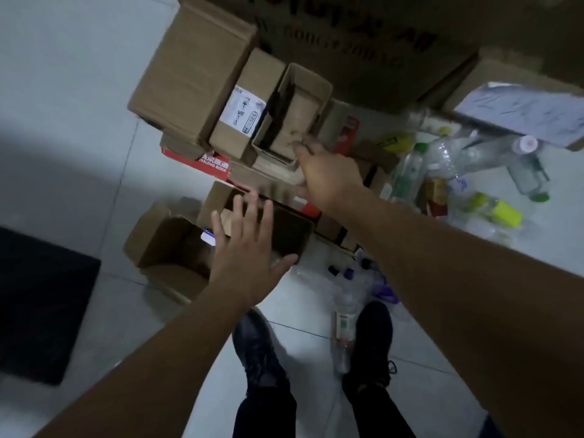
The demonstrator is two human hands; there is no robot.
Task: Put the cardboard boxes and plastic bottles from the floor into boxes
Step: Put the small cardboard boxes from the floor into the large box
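My right hand reaches forward and grips the near edge of a small open cardboard box that stands among packed boxes. Beside it lies a box with a white shipping label and a larger brown box. My left hand hovers with fingers spread over an open brown box on the floor, holding nothing. Another open box sits to its left. Clear plastic bottles lie heaped on the floor at right. One bottle lies between my shoes.
A very large printed carton fills the top of the view. A red beer carton lies under the packed boxes. A dark mat covers the floor at left. My black shoes stand on white tiles.
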